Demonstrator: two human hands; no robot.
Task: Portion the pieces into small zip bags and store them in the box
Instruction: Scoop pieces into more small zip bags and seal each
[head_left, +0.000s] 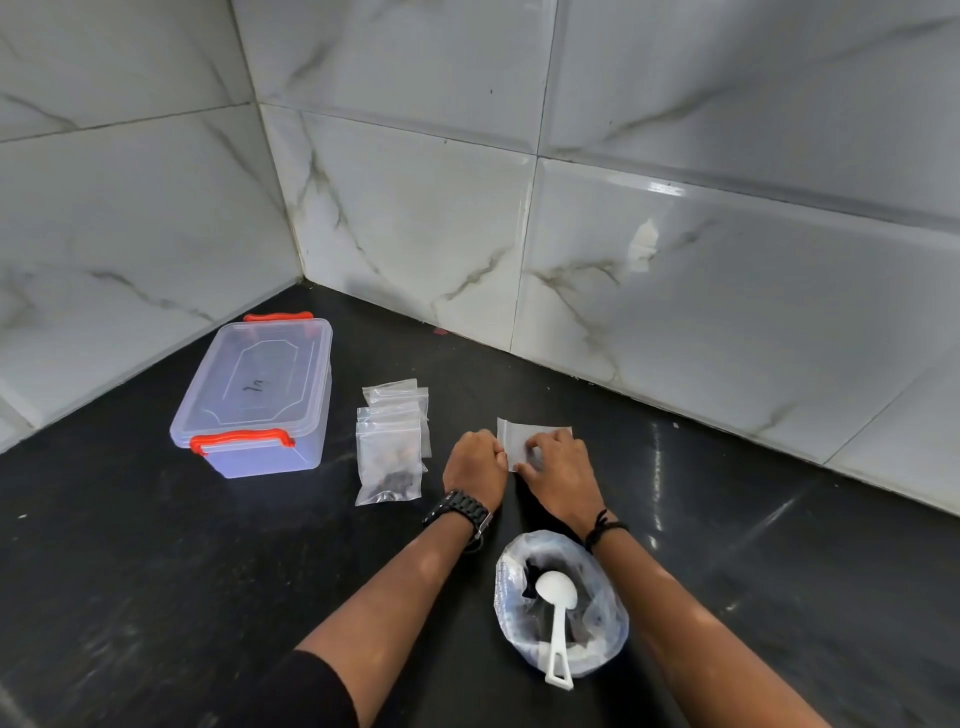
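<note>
I see both my left hand (475, 462) and right hand (558, 467) pinching one bag (511, 434) lying crosswise, one box (257, 397) lidded.

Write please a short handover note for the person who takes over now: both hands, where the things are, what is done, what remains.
Left hand: pinches the left edge of the small zip bag.
Right hand: fingers curled on the same bag, which lies on the black counter.
Pile of zip bags beside the box; the front one holds dark pieces.
Box: at left, lid on, orange clips; it looks empty.
Source bag near the right forearm, white scoop resting in it.
Done: at least one bag filled.
Left: fill and seal the rest, open the box, store the bags.
</note>
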